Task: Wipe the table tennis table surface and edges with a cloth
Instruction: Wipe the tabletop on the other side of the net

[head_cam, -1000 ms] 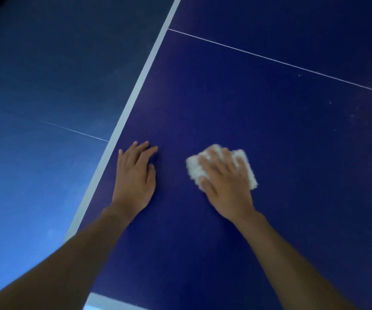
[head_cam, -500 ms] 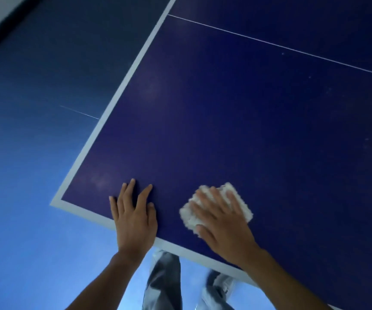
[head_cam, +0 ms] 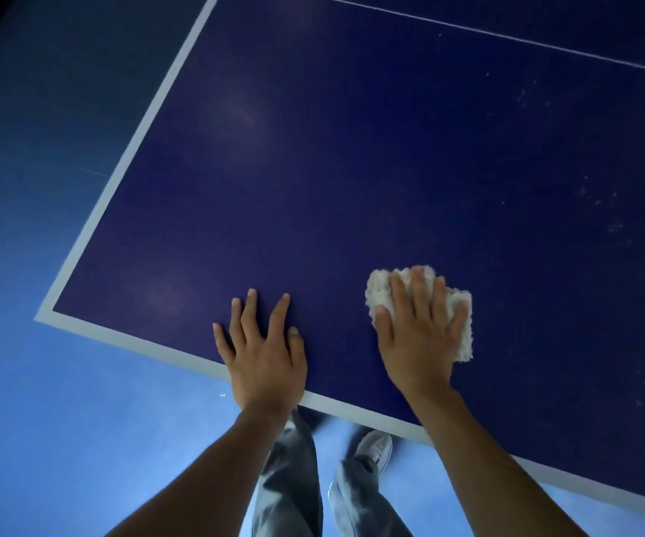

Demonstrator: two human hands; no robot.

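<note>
The dark blue table tennis table [head_cam: 351, 168] fills most of the view, with a white border line [head_cam: 127, 164] along its left side and near end. My right hand [head_cam: 419, 335] lies flat on a folded white cloth [head_cam: 462, 327] and presses it onto the surface close to the near end. My left hand [head_cam: 262, 350] rests palm down, fingers spread, on the table just to the left, its heel over the near border line. A thin white centre line [head_cam: 506, 37] crosses the far part. Pale specks [head_cam: 615, 226] mark the surface at the right.
Blue floor [head_cam: 41, 420] lies left of and below the table. My legs in grey trousers [head_cam: 293, 478] and a light shoe [head_cam: 375, 447] stand at the near end, right against the table's edge.
Both hands have slid back toward the near end of the table. The cloth has moved to the right, away from my left hand. The table's near left corner has come into view.
</note>
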